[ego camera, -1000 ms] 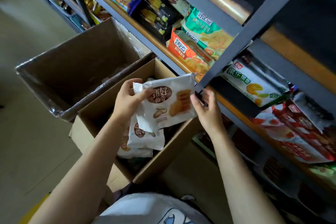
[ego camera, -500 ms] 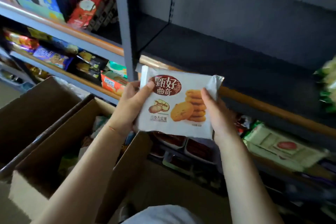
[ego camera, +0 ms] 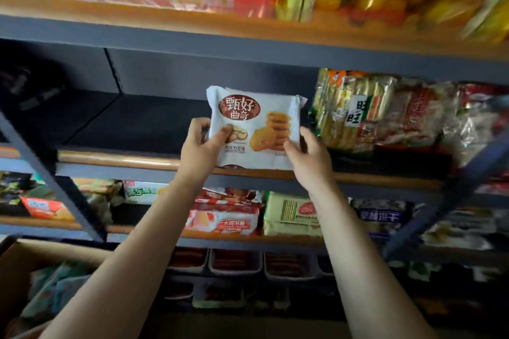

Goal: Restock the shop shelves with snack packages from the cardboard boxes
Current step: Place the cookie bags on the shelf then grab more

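Raising item: cookie packet (ego camera: 254, 129), lifted from the cardboard box (ego camera: 16, 278) at 8 o'clock, now pinched by your left hand (ego camera: 202, 148) and right hand (ego camera: 309, 158) upright over the middle shelf (ego camera: 132, 158), ready for placement.

Two bare forearms reach up from the near edge, with no sleeves visible. The left hand (ego camera: 202, 150) and right hand (ego camera: 309, 158) wear no gloves, rings or watch.
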`<state>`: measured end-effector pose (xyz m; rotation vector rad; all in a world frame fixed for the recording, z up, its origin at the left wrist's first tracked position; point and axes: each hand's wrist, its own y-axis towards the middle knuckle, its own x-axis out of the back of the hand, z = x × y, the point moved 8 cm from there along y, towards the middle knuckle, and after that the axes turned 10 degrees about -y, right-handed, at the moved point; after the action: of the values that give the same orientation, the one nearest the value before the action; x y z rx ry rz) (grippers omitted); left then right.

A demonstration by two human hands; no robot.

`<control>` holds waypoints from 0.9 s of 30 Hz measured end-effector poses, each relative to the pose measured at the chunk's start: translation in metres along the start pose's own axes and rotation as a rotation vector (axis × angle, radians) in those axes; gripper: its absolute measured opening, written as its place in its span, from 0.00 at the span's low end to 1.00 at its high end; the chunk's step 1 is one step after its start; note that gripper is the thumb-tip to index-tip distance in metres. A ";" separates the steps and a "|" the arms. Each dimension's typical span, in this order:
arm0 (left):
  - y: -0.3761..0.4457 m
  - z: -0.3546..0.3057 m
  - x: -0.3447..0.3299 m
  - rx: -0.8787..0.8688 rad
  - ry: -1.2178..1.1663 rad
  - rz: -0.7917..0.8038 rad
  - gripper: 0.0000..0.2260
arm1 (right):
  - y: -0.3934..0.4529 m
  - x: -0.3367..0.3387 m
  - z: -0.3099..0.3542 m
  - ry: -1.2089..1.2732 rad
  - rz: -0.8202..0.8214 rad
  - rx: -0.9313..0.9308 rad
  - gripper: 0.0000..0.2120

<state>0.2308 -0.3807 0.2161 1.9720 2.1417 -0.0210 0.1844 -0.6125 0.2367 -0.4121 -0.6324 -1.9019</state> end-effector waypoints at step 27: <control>0.198 0.072 -0.115 0.097 0.218 0.245 0.14 | 0.204 -0.060 -0.072 0.250 -0.057 -0.280 0.26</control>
<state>0.4451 -0.4865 0.1947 2.3791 2.0400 0.1395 0.3957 -0.6765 0.1954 -0.3277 -0.2156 -2.0628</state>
